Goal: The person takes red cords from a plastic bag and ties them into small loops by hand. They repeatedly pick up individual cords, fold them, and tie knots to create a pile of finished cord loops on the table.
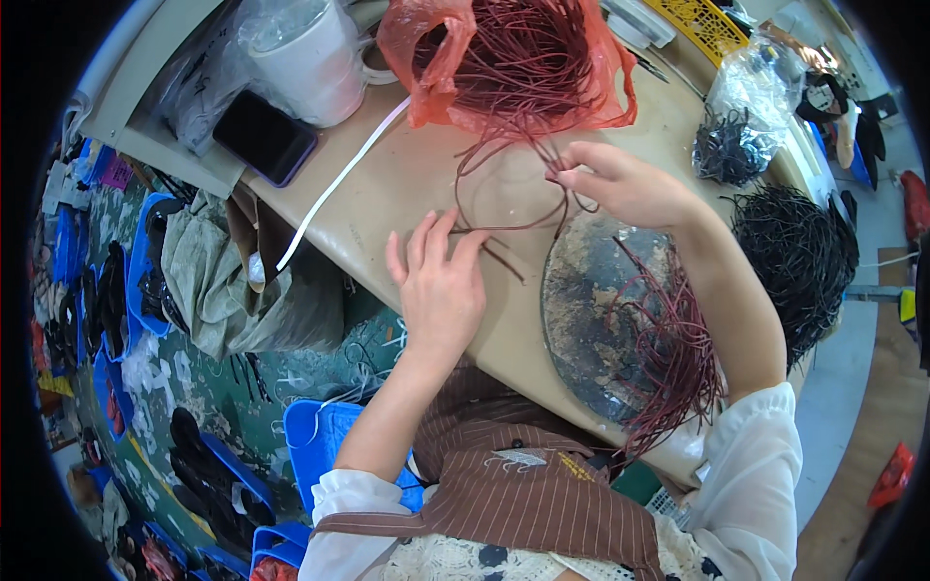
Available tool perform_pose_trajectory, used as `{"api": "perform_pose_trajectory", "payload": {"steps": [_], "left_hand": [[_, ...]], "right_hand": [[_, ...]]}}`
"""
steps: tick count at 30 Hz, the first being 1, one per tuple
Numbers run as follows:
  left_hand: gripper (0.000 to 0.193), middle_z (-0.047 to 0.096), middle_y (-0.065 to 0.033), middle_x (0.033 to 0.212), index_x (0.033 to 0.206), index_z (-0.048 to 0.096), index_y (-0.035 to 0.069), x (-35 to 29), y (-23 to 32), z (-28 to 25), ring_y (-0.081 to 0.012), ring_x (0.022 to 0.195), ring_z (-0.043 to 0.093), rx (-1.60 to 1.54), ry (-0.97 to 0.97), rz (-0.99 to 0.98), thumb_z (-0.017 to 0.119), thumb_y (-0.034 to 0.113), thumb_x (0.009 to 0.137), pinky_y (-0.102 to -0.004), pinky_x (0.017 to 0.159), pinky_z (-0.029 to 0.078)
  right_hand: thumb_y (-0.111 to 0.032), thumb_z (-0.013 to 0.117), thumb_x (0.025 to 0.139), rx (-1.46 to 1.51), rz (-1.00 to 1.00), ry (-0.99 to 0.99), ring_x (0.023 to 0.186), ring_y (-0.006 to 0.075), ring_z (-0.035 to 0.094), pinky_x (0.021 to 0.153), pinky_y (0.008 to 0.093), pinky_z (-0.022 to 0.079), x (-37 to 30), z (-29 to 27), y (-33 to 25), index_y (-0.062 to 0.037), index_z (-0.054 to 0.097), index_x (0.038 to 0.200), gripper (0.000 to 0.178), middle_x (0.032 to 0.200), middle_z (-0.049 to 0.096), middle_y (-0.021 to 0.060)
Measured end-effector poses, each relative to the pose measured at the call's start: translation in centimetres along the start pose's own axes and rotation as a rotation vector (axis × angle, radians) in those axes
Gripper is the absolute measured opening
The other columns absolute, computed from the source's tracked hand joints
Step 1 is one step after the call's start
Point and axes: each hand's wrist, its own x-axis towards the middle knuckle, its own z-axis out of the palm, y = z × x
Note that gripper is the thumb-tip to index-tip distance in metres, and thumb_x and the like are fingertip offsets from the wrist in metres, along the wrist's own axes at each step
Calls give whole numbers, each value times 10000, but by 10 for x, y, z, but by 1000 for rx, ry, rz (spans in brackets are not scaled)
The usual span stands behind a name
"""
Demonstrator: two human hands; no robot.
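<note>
My right hand point(630, 184) is closed in a pinch on dark red cord point(542, 145), just in front of a red plastic bag point(426, 87) full of such cords point(528, 58). From there a loop of cord point(460, 184) hangs over the table toward my left hand point(441, 290). That hand lies low over the tabletop with its fingers spread, the cord passing at its fingertips. A short cord end point(506, 261) shows beside its index finger. Under my right forearm, a bundle of dark red cords point(678, 358) rests on a worn dark round plate point(581, 320).
A phone point(262, 136) and a white cup-shaped container point(310, 68) stand at the back left of the table point(368, 213), near a white strip point(339, 184). Black cords point(794, 261) are heaped at right. Below left are a grey-green sack point(223, 281) and blue bins point(320, 436).
</note>
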Motion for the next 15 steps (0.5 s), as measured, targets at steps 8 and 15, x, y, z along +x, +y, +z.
{"api": "perform_pose_trajectory", "payload": {"steps": [8, 15], "left_hand": [[226, 564, -6, 1154, 993, 616, 134, 0, 1, 1, -216, 1134, 468, 22, 6, 17, 560, 105, 776, -513, 1033, 113], [242, 569, -4, 1150, 1014, 609, 121, 0, 1, -2, -205, 1119, 486, -10, -3, 14, 568, 119, 775, -488, 1038, 124]], "right_hand": [[-59, 437, 888, -90, -358, 89, 908, 139, 511, 841, 284, 403, -77, -39, 4, -11, 520, 1105, 237, 901, 558, 44], [9, 386, 865, 260, -47, 332, 639, 67, 403, 615, 192, 361, -173, -65, -21, 20, 427, 963, 106, 730, 443, 16]]}}
